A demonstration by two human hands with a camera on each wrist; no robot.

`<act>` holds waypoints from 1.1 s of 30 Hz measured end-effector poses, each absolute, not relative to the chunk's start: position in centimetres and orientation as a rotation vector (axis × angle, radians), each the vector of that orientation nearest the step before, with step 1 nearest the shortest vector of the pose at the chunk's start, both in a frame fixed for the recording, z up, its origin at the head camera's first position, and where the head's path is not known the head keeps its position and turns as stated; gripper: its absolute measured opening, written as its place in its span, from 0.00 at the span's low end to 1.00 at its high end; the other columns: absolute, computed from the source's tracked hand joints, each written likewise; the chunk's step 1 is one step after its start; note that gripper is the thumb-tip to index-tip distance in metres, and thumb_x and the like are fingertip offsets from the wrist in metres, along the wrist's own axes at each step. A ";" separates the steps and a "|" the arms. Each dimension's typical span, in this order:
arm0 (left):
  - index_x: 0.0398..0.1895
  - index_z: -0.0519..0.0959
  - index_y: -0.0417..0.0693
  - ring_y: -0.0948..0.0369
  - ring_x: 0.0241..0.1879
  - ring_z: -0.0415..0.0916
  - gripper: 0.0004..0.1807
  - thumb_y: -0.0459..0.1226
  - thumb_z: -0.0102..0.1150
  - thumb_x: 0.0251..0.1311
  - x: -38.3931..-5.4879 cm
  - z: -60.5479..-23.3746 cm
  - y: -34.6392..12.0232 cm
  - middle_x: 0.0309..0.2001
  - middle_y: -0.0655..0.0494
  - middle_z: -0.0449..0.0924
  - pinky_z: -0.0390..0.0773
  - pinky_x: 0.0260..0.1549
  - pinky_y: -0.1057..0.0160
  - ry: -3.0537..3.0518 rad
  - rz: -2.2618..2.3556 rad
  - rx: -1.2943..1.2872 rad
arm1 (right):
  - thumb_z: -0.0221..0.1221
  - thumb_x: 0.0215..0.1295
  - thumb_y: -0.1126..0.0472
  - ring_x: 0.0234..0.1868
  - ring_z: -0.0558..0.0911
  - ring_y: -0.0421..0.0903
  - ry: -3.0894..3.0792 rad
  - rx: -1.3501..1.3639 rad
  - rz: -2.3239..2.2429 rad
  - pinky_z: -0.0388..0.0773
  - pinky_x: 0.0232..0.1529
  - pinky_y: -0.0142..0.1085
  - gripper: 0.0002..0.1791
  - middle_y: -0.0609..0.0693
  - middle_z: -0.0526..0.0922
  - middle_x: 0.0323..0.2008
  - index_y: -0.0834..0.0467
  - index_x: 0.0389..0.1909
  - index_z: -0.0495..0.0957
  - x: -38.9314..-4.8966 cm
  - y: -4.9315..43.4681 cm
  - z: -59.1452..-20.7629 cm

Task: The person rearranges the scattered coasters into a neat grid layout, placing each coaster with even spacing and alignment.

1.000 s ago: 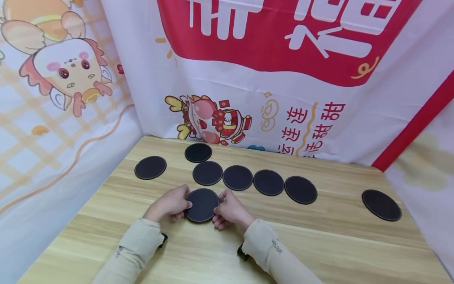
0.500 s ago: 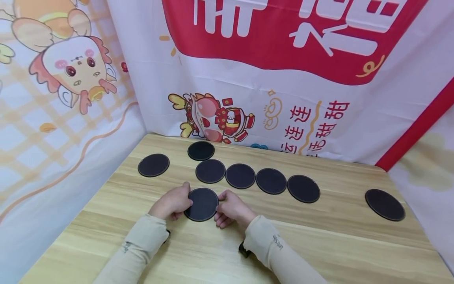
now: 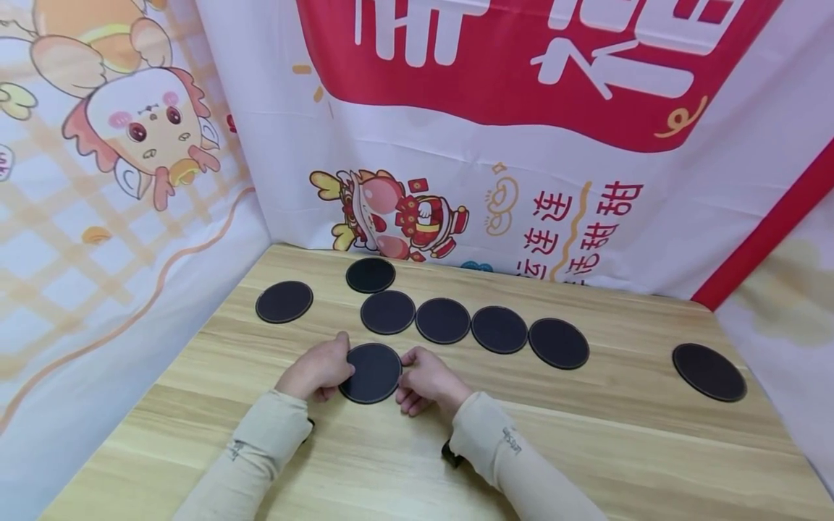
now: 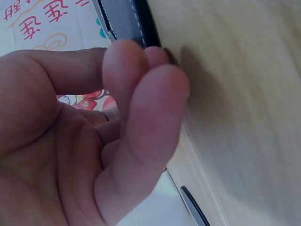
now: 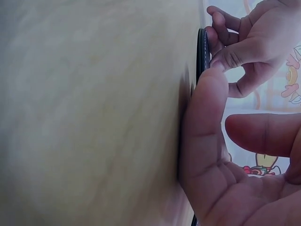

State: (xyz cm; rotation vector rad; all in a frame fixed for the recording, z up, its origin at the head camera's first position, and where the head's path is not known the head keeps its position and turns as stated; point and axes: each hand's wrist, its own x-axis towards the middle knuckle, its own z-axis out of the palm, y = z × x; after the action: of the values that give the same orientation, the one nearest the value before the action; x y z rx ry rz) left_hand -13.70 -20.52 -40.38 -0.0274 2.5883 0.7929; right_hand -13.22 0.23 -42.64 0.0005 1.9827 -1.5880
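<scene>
A round black coaster (image 3: 373, 373) with a stitched rim lies low over the wooden table in front of the person. My left hand (image 3: 319, 369) pinches its left edge, the thumb on the top face. In the left wrist view the bent fingers (image 4: 157, 113) partly hide the stitched coaster (image 4: 129, 23). At the opposite edge my right hand (image 3: 430, 381) has its fingertips right at the rim, fingers loosely bent. The right wrist view shows the coaster edge-on (image 5: 203, 49), with the right thumb (image 5: 263, 134) held apart from it.
Behind the hands, several matching coasters form a row (image 3: 443, 320) on the table (image 3: 586, 441). One coaster (image 3: 371, 275) sits behind the row, one (image 3: 284, 302) at left, one (image 3: 709, 372) at far right. Printed cloth (image 3: 391, 137) hangs at the back and left.
The right thumb has drawn back slightly from over the coaster to its rim. The left hand and coaster hold nearly the same place; the head view has shifted slightly.
</scene>
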 end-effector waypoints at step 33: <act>0.43 0.78 0.49 0.60 0.16 0.70 0.08 0.42 0.54 0.75 -16.2 -35.6 -8.2 0.24 0.53 0.76 0.74 0.18 0.63 2.533 1.053 0.512 | 0.53 0.74 0.67 0.29 0.85 0.54 2.306 -0.286 -1.527 0.84 0.32 0.48 0.15 0.60 0.83 0.32 0.66 0.57 0.76 -12.7 14.7 -37.9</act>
State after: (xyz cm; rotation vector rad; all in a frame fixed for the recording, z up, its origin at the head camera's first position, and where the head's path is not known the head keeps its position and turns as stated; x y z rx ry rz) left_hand -16.18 -8.22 -35.63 0.5118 2.5332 1.0534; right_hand -12.72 14.66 -37.87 -0.2859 2.3065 -1.5274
